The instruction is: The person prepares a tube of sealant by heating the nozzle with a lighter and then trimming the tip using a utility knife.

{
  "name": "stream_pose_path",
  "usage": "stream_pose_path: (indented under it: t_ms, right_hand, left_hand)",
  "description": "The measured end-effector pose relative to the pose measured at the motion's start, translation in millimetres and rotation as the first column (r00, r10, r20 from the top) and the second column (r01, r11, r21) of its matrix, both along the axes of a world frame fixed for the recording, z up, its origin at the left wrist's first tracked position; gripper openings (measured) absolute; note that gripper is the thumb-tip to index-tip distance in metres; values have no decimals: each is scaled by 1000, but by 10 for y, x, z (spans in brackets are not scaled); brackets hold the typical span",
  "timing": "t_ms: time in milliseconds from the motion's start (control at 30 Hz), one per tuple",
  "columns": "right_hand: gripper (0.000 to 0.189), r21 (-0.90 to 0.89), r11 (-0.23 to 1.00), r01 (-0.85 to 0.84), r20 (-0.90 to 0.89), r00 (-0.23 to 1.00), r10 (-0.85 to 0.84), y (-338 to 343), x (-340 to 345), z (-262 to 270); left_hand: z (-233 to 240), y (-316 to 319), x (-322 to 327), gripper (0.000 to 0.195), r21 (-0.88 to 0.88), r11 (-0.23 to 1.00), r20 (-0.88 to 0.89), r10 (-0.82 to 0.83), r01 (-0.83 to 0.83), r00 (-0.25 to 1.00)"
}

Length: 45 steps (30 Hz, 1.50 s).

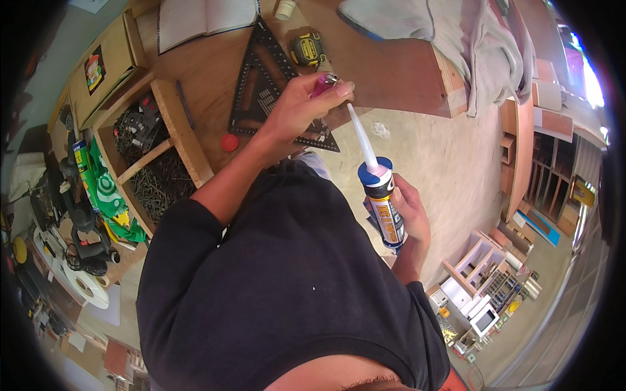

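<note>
My left hand (298,105) grips a pink cigarette lighter (321,85) with its metal top pointing up and right. In my right hand (411,207) is a sealant cartridge (384,210) with a blue collar and printed label, held upright in front of my dark shirt. Its long white tapered nozzle (362,137) points up and left, the tip just below my left fingertips and close to the lighter. Whether the lighter is lit cannot be made out. Beneath my left forearm, a black triangular speed square (252,73) lies on the wooden workbench (210,63).
A yellow-black tape measure (308,49), a red cap (229,142), a pen (185,104) and an open notebook (205,22) lie on the bench. At left stands a divided wooden box (183,132) of nails and screws. Grey cloth (499,54) drapes the bench's right end.
</note>
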State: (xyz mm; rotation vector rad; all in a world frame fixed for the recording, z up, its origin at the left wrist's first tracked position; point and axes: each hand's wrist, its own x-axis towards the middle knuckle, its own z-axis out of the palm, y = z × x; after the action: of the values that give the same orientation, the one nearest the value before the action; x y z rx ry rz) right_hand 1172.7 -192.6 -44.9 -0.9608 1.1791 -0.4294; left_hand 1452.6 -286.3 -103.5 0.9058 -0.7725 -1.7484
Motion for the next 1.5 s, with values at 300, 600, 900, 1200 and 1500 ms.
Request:
stream_pose_path:
  t_ms: [300, 600, 900, 1200, 1500]
  right_hand:
    - [68, -75, 996, -48, -62, 997, 43, 22, -20, 25]
    - [66, -99, 994, -54, -84, 995, 46, 43, 1, 89]
    - [64, -158, 984, -81, -129, 990, 60, 41, 0, 133]
    - [61, -208, 975, -80, -168, 985, 45, 39, 39, 178]
    - [61, -254, 961, -113, -224, 973, 55, 22, 58, 242]
  left_hand:
    - [54, 78, 139, 27, -99, 993, 5, -56, 57, 998]
    - [53, 59, 150, 25, -172, 984, 41, -39, 45, 998]
    - [106, 81, 175, 25, -131, 988, -24, -87, 83, 996]
    - [120, 90, 201, 26, -124, 987, -60, -110, 102, 992]
    - [96, 103, 185, 20, -142, 985, -64, -110, 100, 992]
